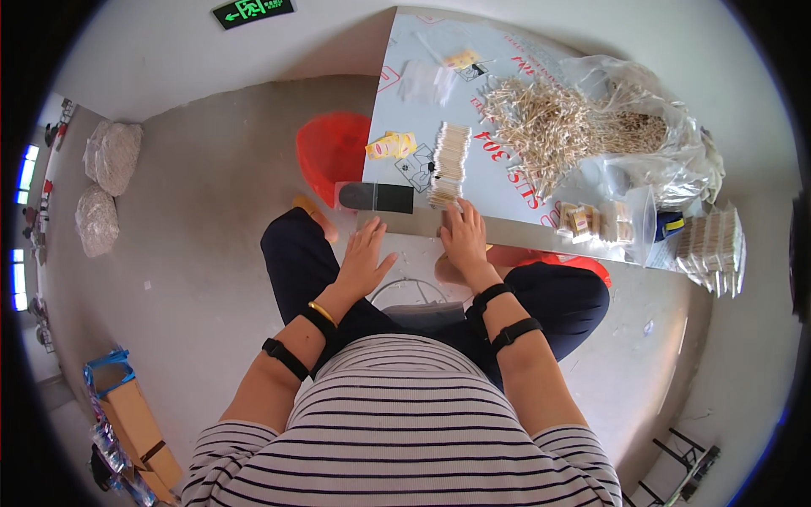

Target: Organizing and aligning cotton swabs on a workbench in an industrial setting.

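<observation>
A: Since the pale, film-covered sheet-metal tabletop [541,182] is the biggest item, list it first. What lies on it?

B: Largest: a crinkled clear plastic bag [667,144] at the far right, mouth open, with a loose heap of pale wooden cotton swabs [549,118] spilling out toward the middle. Probably dumped there to be within easy reach.

A: Next down?

B: A neat, squared-up stack of aligned cotton swabs [450,162], standing just beyond the near edge. The right hand [465,237] rests at its near end, fingertips touching or nearly touching the lowest swabs; fingers lie extended, not clenched, nothing clasped that I can see. I judge the stack sits close so it can be evened up.

A: Left hand?

B: The left hand [363,258] lies flat and released, palm down, at the table's near edge, just below a flat black-and-clear rectangular plastic piece [376,197]. It holds nothing.

A: Surroundings?

B: A red round plastic basin [331,152] on the grey floor left of the table. Bundled swab packs [714,245] fanned at the right edge. Small packed swab bundles [591,221] right of the hand. Yellow printed paper labels [390,145] left of the stack.

A: Obstructions?

B: None between hands and stack; the loose heap crowds its far right side.
</observation>
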Demonstrator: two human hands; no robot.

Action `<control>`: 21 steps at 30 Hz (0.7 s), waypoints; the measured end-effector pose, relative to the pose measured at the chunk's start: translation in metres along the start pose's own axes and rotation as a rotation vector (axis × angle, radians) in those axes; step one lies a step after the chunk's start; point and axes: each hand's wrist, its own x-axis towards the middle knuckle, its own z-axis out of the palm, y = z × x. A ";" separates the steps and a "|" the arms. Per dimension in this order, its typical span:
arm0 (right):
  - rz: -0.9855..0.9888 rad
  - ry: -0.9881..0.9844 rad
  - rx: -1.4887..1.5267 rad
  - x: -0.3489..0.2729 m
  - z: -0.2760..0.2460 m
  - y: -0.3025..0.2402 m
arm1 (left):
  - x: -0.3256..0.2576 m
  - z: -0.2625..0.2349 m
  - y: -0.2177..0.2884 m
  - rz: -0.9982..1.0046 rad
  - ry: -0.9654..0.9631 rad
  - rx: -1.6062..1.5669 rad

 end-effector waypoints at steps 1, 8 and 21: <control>-0.016 0.017 0.018 0.004 -0.001 -0.003 | 0.007 0.001 0.004 -0.006 0.000 -0.005; -0.040 0.014 -0.111 0.012 0.012 -0.001 | 0.045 0.014 0.024 0.162 0.050 -0.044; -0.065 0.164 0.049 0.018 0.002 -0.006 | 0.043 0.032 0.011 0.121 -0.006 -0.104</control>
